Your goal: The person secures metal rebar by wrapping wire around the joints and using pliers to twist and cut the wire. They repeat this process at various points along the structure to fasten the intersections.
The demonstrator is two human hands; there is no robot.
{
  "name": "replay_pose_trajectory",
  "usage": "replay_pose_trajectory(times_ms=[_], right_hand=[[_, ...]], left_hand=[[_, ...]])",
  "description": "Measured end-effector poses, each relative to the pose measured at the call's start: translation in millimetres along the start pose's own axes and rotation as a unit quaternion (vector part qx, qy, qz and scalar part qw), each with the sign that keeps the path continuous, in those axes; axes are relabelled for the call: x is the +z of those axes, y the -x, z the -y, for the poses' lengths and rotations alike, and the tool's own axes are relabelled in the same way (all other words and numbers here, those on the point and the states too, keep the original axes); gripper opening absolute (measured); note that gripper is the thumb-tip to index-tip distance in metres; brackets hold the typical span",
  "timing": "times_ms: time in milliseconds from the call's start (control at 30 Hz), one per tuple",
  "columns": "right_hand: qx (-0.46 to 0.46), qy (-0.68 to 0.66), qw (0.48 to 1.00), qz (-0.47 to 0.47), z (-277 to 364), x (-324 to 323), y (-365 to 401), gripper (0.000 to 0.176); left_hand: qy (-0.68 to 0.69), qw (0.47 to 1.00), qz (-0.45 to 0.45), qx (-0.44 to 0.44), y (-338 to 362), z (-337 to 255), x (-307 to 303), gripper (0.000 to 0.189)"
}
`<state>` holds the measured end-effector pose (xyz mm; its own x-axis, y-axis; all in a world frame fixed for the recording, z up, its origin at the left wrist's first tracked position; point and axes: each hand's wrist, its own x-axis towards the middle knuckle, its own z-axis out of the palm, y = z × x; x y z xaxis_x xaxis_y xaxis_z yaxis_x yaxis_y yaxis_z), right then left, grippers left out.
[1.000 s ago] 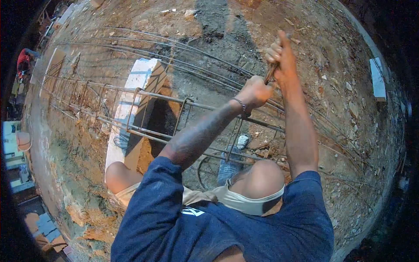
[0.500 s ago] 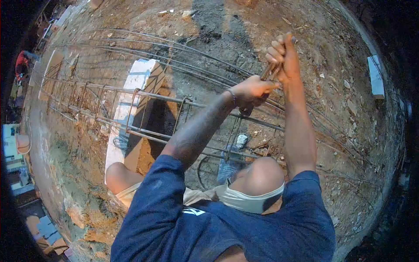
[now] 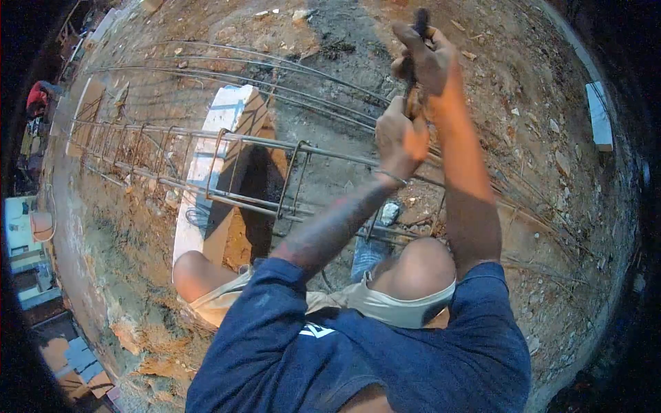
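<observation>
My right hand (image 3: 430, 65) is closed round a dark, bar-like hand tool (image 3: 421, 22) whose end sticks up past the fingers. Just below it, my left hand (image 3: 401, 141) is closed at the tool's lower part, and the fingers hide most of that end. Both hands are held out over a long rebar cage (image 3: 330, 153), made of lengthwise bars with square stirrups (image 3: 292, 180). One white-topped block (image 3: 224, 120) lies under the cage to the left of my arms. My bare knees (image 3: 416, 272) are bent close to the cage's near side.
Several loose steel rods (image 3: 303, 72) run along the ground beyond the cage. Another pale block (image 3: 597, 113) lies far right, and a white stone (image 3: 390, 213) sits near my knee. A person in red (image 3: 38, 100) is at the far left. The soil is rough and stony.
Both hands have swung together with the tool: the right up and to the left, the left turned more upright. The tool's dark end now shows above my right hand.
</observation>
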<state>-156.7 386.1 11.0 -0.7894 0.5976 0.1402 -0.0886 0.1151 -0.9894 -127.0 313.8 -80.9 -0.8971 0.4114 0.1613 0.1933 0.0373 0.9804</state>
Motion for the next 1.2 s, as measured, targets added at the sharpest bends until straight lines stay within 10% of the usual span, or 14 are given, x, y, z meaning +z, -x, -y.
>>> replay_pose_trajectory(times_ms=[67,133,200,267,333,533,667,767,833,967,1133,1200], right_hand=[[-0.01,0.073,0.997,0.002,-9,-2,5,0.025],[0.132,-0.367,0.914,0.111,-3,-10,9,0.025],[0.069,-0.37,0.89,0.257,-36,-44,-15,0.029],[0.018,-0.526,0.769,0.362,-48,-62,-22,0.035],[0.016,-0.568,0.734,0.371,-57,-71,-24,0.043],[0.126,-0.169,0.977,0.018,-35,-57,-12,0.067],[0.109,-0.128,0.98,-0.109,-32,-47,-10,0.042],[0.108,-0.348,0.93,0.044,-52,-71,-19,0.032],[0.082,-0.561,0.79,0.234,-76,-88,-29,0.028],[0.056,-0.626,0.714,0.309,-94,-94,-31,0.026],[0.099,-0.484,0.847,0.193,-77,-77,-29,0.026],[0.126,-0.082,0.987,-0.049,-46,-67,-18,0.023]], left_hand=[[-0.107,0.983,-0.103,0.107,9,-6,6,0.031],[-0.122,0.989,-0.074,0.043,13,-16,-6,0.044],[-0.225,0.938,-0.068,0.254,15,-19,-31,0.048],[-0.25,0.94,-0.078,0.217,43,-11,-54,0.053],[-0.291,0.956,0.047,-0.001,78,-13,-75,0.064],[-0.231,0.884,0.315,-0.256,76,47,-74,0.07],[-0.147,0.873,0.322,-0.335,79,67,-64,0.05],[-0.07,0.864,0.334,-0.37,85,76,-64,0.039],[-0.072,0.852,0.326,-0.404,80,70,-61,0.036],[-0.097,0.869,0.327,-0.358,81,61,-61,0.037],[-0.257,0.9,0.239,-0.26,96,85,-60,0.052],[-0.346,0.904,0.211,-0.135,84,3,-78,0.078]])
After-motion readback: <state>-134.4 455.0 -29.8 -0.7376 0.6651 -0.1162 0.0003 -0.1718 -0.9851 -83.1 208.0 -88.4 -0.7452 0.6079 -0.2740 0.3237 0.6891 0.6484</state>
